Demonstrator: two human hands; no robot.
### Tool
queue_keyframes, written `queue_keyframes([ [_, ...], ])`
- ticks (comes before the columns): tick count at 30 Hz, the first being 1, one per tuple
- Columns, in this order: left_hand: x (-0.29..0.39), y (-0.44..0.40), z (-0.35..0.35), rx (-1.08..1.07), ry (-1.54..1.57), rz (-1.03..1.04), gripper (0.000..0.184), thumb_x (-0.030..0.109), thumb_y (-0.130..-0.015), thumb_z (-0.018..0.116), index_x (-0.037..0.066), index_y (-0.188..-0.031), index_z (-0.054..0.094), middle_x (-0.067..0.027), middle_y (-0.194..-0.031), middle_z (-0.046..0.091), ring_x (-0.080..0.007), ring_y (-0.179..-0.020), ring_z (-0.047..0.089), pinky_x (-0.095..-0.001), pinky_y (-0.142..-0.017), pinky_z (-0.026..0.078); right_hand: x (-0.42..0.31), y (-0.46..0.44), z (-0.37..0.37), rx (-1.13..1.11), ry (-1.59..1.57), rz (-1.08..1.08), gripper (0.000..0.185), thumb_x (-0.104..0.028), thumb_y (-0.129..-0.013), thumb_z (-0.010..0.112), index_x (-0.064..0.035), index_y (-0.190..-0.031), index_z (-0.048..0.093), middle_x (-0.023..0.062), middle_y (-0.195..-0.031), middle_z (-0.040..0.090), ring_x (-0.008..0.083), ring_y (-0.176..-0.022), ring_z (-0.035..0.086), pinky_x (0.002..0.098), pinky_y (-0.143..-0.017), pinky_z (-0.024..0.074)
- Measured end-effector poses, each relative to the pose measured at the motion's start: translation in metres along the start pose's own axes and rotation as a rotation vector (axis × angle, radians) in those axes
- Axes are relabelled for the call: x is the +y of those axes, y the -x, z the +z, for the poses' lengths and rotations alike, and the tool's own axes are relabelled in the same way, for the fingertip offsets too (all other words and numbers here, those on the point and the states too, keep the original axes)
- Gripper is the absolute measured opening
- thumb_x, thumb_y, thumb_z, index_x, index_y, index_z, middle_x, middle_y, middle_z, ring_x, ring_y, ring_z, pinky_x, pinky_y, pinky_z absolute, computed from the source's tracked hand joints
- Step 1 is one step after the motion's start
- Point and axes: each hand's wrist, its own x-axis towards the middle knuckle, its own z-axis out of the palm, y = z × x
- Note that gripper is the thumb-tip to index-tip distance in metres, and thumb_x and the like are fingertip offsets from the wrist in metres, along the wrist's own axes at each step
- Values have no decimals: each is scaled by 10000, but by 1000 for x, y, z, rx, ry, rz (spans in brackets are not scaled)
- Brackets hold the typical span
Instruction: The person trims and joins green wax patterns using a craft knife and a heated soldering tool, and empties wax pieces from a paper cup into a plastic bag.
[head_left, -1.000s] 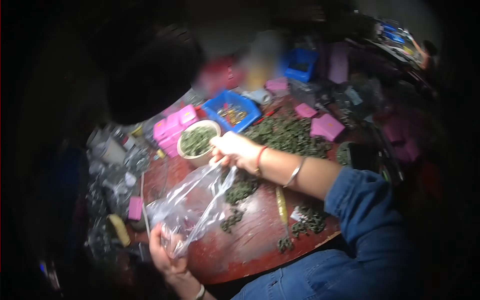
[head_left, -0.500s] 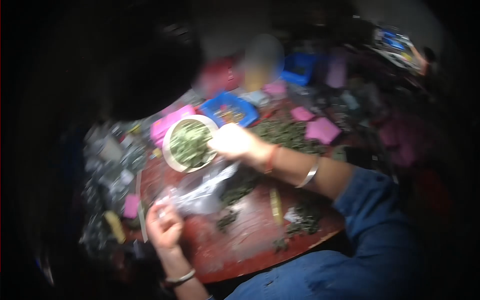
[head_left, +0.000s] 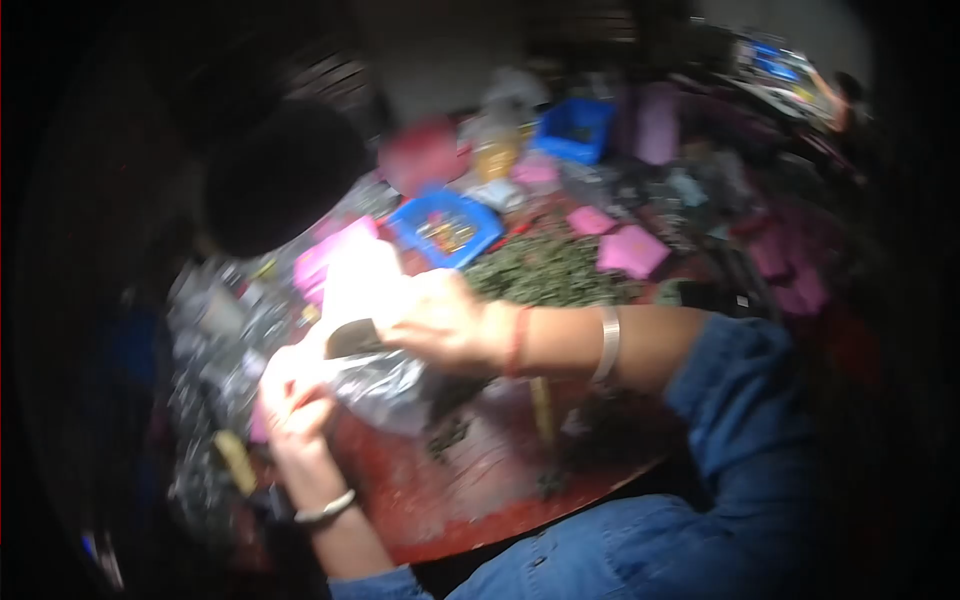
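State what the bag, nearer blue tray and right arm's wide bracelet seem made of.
Bag: thin, seemingly clear plastic film, glossy by its bright creases.
Nearer blue tray: probably moulded plastic, given its even colour; blur hides the finish.
Wide bracelet: likely polished metal, from its silvery sheen.

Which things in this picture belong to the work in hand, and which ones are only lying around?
Likely in the work:
clear plastic bag
pale tub, tipped toward the bag
left hand, right hand
perhaps the green heap

Apparently just lying about:
blue tray of small bits
pink pieces
yellow strip
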Motion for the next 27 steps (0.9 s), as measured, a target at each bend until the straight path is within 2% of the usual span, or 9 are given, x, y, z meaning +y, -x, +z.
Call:
queue_keyframes([
  [1,13,-16,-40,-103,10,-12,256,-15,-862,539,104,-660,436,1,-586,397,-85,-371,286,-207,-332,268,-10,-11,-13,-177,105,96,132,-143,-732,607,-42,-817,619,110,-784,623,254,-657,649,364,-524,520],
  [2,4,-4,-15,-106,-10,-16,214,-18,-840,565,96,-687,468,25,-610,415,-61,-380,279,-188,-339,258,-14,-18,-23,-267,132,97,116,-120,-723,609,-30,-796,615,111,-776,626,250,-650,650,356,-511,518],
  [8,0,15,4,17,-111,67,264,34,-889,577,102,-676,438,47,-602,399,-49,-409,286,-191,-365,280,-16,-27,-14,-212,295,-37,69,-103,-704,611,-47,-744,603,78,-687,592,195,-635,620,307,-538,504],
  [9,-2,18,10,58,-86,118,119,10,-877,551,5,-977,486,44,-624,411,-39,-428,312,-185,-363,274,-17,-31,-15,-191,324,-61,66,-101,-706,613,-56,-755,613,68,-706,595,185,-646,619,296,-546,501],
  [10,-2,21,14,98,-61,167,421,-13,-866,525,-92,-1279,534,41,-646,423,-29,-447,338,-178,-361,267,-18,-34,-16,-170,353,-82,67,-98,-709,615,-64,-766,623,58,-724,599,175,-657,619,286,-553,498],
  [14,3,25,16,126,-469,384,365,11,-873,565,-88,-1224,584,53,-632,432,-26,-457,355,-191,-371,267,-15,-43,-11,-59,349,-113,103,-100,-723,618,-80,-820,647,42,-788,617,164,-671,622,274,-563,493],
  [22,5,24,10,365,-669,682,296,48,-922,566,-90,-1177,626,56,-602,383,-37,-452,330,-195,-386,265,-1,-49,-3,12,288,-50,190,-101,-749,645,-69,-931,687,74,-921,678,212,-748,667,321,-633,542],
  [26,15,19,10,295,-703,868,275,66,-942,556,-67,-1168,639,3,-708,543,-43,-518,418,-186,-436,319,17,-55,4,96,213,226,132,-94,-837,619,-23,-899,711,141,-878,687,286,-732,670,362,-646,543],
  [27,18,16,15,249,-727,912,271,80,-952,559,-58,-1170,641,-22,-765,605,-44,-550,457,-182,-452,340,25,-58,-1,106,208,187,143,-103,-855,610,-14,-882,718,151,-837,699,282,-709,676,359,-639,537],
])
